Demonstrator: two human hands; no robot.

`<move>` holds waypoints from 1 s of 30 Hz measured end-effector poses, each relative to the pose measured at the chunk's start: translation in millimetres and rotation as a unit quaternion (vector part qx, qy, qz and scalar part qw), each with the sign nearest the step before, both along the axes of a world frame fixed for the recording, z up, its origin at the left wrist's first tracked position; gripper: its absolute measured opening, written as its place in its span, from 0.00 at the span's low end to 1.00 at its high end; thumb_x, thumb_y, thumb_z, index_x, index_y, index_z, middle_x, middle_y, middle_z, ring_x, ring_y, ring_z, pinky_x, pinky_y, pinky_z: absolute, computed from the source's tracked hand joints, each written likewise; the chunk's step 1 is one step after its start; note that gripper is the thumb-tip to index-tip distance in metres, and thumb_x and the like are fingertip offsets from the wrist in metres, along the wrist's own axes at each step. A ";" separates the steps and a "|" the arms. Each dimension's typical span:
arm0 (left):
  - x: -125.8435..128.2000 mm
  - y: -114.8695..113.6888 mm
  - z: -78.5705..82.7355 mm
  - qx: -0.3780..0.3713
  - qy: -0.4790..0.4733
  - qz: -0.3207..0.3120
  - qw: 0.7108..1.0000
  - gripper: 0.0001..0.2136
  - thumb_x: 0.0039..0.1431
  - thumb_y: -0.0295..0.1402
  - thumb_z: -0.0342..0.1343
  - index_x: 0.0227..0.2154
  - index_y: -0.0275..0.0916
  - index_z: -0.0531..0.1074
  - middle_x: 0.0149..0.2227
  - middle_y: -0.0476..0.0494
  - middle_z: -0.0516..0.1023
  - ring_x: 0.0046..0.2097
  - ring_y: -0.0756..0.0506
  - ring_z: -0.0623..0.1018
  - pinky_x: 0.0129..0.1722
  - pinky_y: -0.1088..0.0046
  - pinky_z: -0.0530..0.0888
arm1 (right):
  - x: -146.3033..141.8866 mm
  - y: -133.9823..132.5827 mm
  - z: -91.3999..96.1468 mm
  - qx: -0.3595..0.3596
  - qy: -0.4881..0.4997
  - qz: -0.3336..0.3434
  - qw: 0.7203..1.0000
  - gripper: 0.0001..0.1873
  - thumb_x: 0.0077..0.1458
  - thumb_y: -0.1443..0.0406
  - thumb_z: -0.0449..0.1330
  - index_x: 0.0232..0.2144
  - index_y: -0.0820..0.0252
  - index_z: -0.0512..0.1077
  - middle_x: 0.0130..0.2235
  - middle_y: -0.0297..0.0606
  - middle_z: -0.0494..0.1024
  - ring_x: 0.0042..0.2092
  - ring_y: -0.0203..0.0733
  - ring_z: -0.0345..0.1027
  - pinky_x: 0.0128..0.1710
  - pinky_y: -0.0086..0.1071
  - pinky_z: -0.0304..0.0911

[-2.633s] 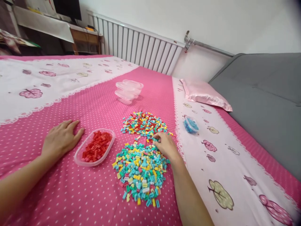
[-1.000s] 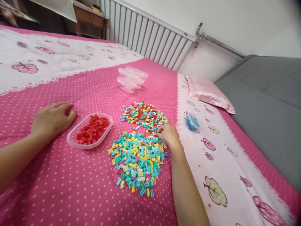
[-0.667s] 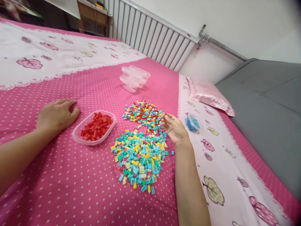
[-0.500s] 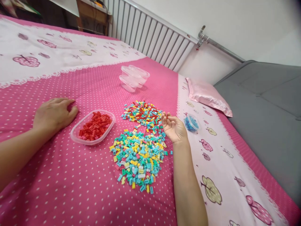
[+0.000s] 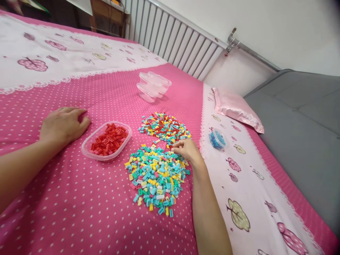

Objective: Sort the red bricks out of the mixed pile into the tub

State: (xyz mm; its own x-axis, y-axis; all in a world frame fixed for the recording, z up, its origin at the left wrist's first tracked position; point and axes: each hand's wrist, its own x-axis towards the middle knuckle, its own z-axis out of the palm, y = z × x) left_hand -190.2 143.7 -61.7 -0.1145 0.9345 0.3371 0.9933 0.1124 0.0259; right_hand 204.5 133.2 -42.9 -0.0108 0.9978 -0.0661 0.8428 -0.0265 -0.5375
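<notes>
My left hand (image 5: 63,125) lies flat on the bedspread, fingers outstretched and holding nothing. Close to its thumb stands a clear plastic tub (image 5: 89,154) filled with red toy bricks (image 5: 110,138). My right hand (image 5: 188,151) reaches in where two heaps of small bricks meet, its fingertips pinched together; whatever they hold is too small to make out. Beyond it spreads the farther heap (image 5: 162,126), with many red pieces among blue, yellow and white. The nearer heap (image 5: 156,177) is mostly turquoise, green and yellow.
Clear empty tubs (image 5: 152,86) sit stacked farther back. To the right is a small tub of blue bricks (image 5: 217,139). A pink pillow (image 5: 237,109) rests by the grey headboard (image 5: 300,117), and a radiator (image 5: 175,35) runs along the wall.
My right hand has turned from palm up to palm down and moved left and slightly down, onto the bricks between the heaps. My left hand stays at the same place on the bedspread.
</notes>
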 end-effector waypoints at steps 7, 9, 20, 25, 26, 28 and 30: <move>-1.7 0.9 -2.0 0.001 -0.004 -0.003 1.000 0.28 0.57 0.45 0.35 0.51 0.31 0.66 0.52 0.34 0.68 0.52 0.36 0.67 0.50 0.60 0.64 | -13.4 -4.3 6.9 0.008 -0.100 -0.038 0.994 0.07 0.39 0.60 0.63 0.25 0.53 0.78 0.23 0.35 0.76 0.27 0.38 0.66 0.25 0.29 0.53; -1.5 0.7 -1.4 -0.002 -0.007 -0.003 1.000 0.28 0.57 0.45 0.35 0.51 0.31 0.66 0.52 0.35 0.68 0.52 0.36 0.67 0.50 0.59 0.63 | -11.7 -3.5 6.2 0.014 -0.092 -0.027 0.995 0.06 0.41 0.61 0.62 0.24 0.54 0.78 0.22 0.35 0.74 0.26 0.37 0.65 0.25 0.29 0.52; -1.0 -0.6 0.4 -0.003 -0.019 -0.001 1.000 0.28 0.56 0.45 0.35 0.51 0.31 0.66 0.52 0.34 0.68 0.52 0.36 0.66 0.50 0.59 0.62 | -4.5 1.7 19.0 -0.032 0.537 -0.066 0.840 0.12 0.38 0.63 0.66 0.28 0.60 0.73 0.25 0.29 0.71 0.24 0.26 0.59 0.17 0.19 0.51; -0.7 -1.2 0.7 -0.003 -0.020 0.005 1.000 0.28 0.56 0.45 0.35 0.51 0.32 0.66 0.52 0.35 0.67 0.52 0.36 0.67 0.50 0.59 0.63 | -1.1 4.4 30.3 -0.137 0.723 -0.106 0.669 0.09 0.39 0.71 0.65 0.27 0.61 0.70 0.31 0.34 0.75 0.37 0.31 0.69 0.28 0.17 0.65; -0.5 -1.1 0.7 -0.002 -0.015 0.005 1.000 0.28 0.57 0.46 0.35 0.51 0.32 0.66 0.52 0.35 0.68 0.52 0.36 0.67 0.50 0.60 0.63 | -0.3 4.8 30.4 -0.135 0.730 -0.106 0.661 0.09 0.39 0.72 0.65 0.27 0.61 0.70 0.31 0.34 0.75 0.38 0.32 0.69 0.30 0.18 0.66; 0.1 -1.0 0.9 -0.001 -0.005 0.006 1.000 0.28 0.57 0.46 0.34 0.51 0.32 0.66 0.52 0.35 0.68 0.51 0.36 0.68 0.49 0.60 0.64 | 0.6 5.1 27.6 -0.115 0.717 -0.103 0.679 0.09 0.39 0.71 0.65 0.27 0.60 0.70 0.29 0.32 0.74 0.34 0.30 0.69 0.29 0.18 0.65; 0.7 -1.2 1.6 -0.001 0.002 0.008 1.000 0.28 0.58 0.45 0.34 0.51 0.33 0.66 0.51 0.36 0.68 0.51 0.36 0.68 0.49 0.60 0.64 | 0.3 5.0 21.1 -0.084 0.651 -0.091 0.749 0.10 0.38 0.68 0.66 0.28 0.60 0.72 0.25 0.28 0.71 0.26 0.26 0.64 0.23 0.19 0.61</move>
State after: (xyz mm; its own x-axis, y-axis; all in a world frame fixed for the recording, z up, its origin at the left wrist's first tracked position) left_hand -189.4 142.5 -60.2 -0.1281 0.9332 0.3357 0.9915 0.1282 0.0220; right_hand 204.8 138.2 -21.8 -0.0405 0.9692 -0.2431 -0.4187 -0.2373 -0.8766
